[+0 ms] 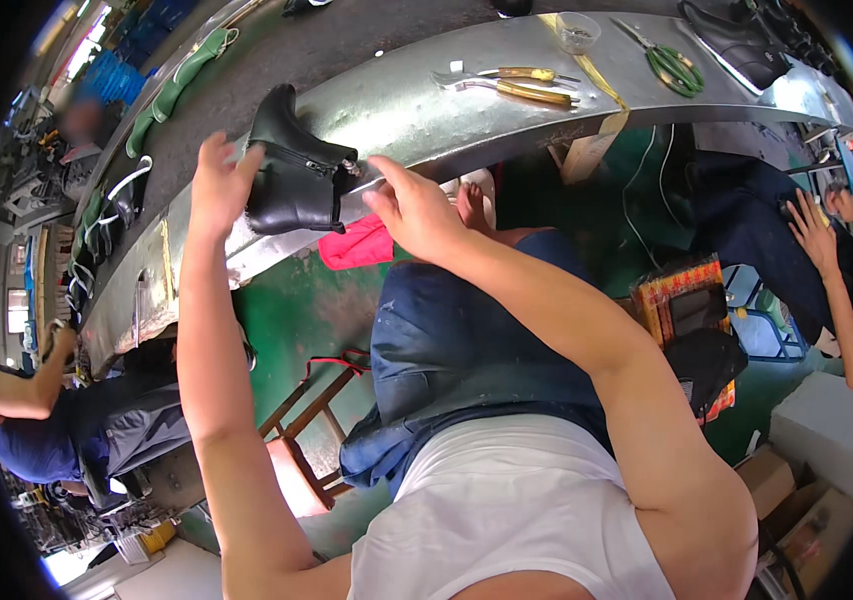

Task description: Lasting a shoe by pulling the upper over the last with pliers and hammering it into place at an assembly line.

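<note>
A black ankle boot [292, 170] with a side zipper lies at the bench's near edge, its top opening toward my right hand. My left hand [221, 188] is beside the boot's left side, slightly blurred, thumb and fingers apart. Its thumb overlaps the boot's edge; whether it touches, I cannot tell. On the other side, close to the boot's opening, is my right hand [419, 212], with thumb and index finger spread and nothing seen between them.
On the metal bench [367, 105] lie pincers with yellowish handles [522, 85], green-handled scissors [675, 70] and a clear cup [577, 32]. Green shoe forms [182, 90] lie at left, black shoes [737, 45] at far right. A wooden stool [312, 440] stands below. Other people work at both sides.
</note>
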`<state>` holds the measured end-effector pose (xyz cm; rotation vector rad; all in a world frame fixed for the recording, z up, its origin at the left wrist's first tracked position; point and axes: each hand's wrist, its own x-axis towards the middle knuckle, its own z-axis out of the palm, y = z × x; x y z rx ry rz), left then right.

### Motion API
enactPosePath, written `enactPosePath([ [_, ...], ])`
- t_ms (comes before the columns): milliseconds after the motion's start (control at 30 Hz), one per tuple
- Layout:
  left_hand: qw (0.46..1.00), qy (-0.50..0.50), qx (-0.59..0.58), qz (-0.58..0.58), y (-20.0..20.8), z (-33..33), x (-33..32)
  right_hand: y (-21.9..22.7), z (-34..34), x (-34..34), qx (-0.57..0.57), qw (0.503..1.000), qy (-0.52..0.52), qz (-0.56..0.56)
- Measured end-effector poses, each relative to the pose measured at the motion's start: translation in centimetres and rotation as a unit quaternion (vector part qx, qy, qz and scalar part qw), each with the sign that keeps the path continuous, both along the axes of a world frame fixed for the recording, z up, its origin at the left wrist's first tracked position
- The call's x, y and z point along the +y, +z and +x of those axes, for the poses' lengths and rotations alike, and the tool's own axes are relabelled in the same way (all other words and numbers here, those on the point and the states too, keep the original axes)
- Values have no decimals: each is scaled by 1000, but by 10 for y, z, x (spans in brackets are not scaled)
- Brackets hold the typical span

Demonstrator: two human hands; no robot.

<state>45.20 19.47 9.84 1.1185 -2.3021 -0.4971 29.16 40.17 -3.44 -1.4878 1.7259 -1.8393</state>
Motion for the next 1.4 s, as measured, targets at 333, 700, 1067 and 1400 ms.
enactPosePath([
  [333, 973, 121, -170, 101, 12, -62, 17, 41, -5, -40, -7, 978, 48, 204],
  [700, 983, 92, -111, 118, 5, -48, 4, 46, -45, 62, -89, 896, 303, 312],
  [1067, 976, 28, -153, 154, 25, -48, 24, -3, -55, 153, -225, 862, 275, 361],
  [1400, 747, -532, -136, -375, -15, -4, 231, 8, -42, 151, -569, 676, 450, 129],
])
